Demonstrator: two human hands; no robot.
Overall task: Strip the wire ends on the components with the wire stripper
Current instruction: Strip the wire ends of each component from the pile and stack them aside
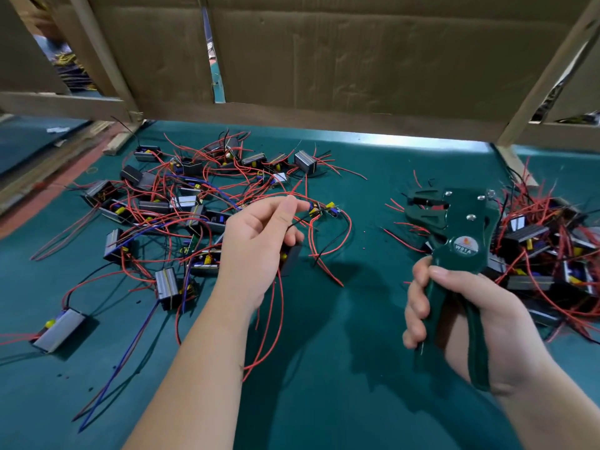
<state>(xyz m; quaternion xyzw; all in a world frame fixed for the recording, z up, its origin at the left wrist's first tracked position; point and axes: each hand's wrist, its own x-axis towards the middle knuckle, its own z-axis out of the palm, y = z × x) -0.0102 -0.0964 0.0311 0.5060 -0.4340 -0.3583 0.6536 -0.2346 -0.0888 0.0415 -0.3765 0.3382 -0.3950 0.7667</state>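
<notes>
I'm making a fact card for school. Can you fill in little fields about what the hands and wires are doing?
left hand: pinches a black wire, a component tucked under its fingers
right hand: grip closed on the stripper handles
stripper head: up, apart from the wire
left pile: spread out, red wires
right pile: heaped, red wires
table: green
back: cardboard

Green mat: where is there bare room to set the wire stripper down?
The green mat is bare between the left hand and the green wire stripper in the right hand, back to the cardboard wall. Crowded: red-wired components on the left and the heap on the right.
</notes>
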